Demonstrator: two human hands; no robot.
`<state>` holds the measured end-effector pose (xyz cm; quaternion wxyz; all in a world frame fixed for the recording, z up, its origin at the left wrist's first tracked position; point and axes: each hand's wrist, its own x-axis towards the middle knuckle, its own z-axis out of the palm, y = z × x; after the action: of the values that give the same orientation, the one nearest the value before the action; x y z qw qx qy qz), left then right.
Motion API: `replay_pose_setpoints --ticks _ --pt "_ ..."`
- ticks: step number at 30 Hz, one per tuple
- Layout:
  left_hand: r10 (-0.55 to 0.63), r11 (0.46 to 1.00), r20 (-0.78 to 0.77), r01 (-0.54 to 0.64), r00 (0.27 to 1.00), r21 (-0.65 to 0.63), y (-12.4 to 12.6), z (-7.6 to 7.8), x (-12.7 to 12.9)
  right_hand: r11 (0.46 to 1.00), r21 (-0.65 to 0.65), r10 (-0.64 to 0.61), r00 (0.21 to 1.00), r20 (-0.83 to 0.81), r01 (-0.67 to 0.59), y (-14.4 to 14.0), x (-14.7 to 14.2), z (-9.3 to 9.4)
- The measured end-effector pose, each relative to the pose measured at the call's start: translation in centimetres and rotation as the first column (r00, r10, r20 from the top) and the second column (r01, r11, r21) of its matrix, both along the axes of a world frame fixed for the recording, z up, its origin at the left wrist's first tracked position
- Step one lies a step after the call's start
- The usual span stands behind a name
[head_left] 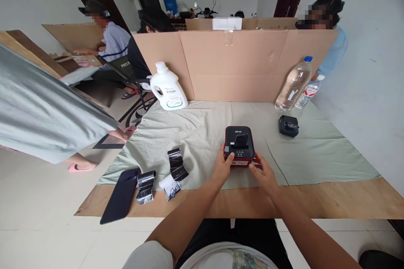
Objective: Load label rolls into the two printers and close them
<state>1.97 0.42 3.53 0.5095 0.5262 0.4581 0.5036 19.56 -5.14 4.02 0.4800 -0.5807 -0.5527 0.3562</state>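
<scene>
A small box (246, 138), black on top with red sides, sits on the cloth in front of me. Its top carries white lettering and a dark shape that looks like a printed picture. My left hand (224, 162) grips the near left corner, thumb on the top edge. On the opposite side, my right hand (262, 171) has its fingers round the near right corner. Left of the box lie a curled black printed strip (177, 164), a second curled strip (146, 187) and a crumpled black-and-white piece (170, 186). A dark phone-like slab (120, 196) rests at the table's left edge.
A cardboard screen (232, 67) stands along the back. In front of it are a white jug (168, 88), a large clear bottle (293, 86) and a smaller bottle (309, 92). A black case-like object (288, 126) sits at right. A person in grey (50, 105) stands left.
</scene>
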Motion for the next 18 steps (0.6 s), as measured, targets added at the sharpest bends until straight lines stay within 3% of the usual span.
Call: replay_pose_setpoints --ticks 3,8,11,14,18 --pt "0.018 0.999 0.03 -0.017 0.999 -0.045 0.6 0.1 0.0 0.996 0.037 -0.08 0.996 0.047 0.078 1.8 0.2 0.6" --pt "0.017 0.989 0.099 -0.002 0.995 -0.15 1.4 0.0 -0.5 0.961 0.218 -0.202 0.969 0.141 0.169 4.9 -0.2 1.5" --pt "0.011 0.997 0.096 -0.003 0.995 -0.084 2.9 0.3 -1.3 0.948 0.281 -0.203 0.963 0.179 0.148 5.4 -1.1 1.4" --pt "-0.125 0.992 0.034 0.123 0.992 0.04 4.8 0.9 -2.3 0.92 0.375 -0.222 0.941 0.256 0.115 4.9 -2.2 0.8" --pt "-0.278 0.959 0.039 0.275 0.96 0.066 6.0 1.1 -2.7 0.881 0.452 -0.302 0.901 0.311 0.139 4.1 -3.1 -0.5"
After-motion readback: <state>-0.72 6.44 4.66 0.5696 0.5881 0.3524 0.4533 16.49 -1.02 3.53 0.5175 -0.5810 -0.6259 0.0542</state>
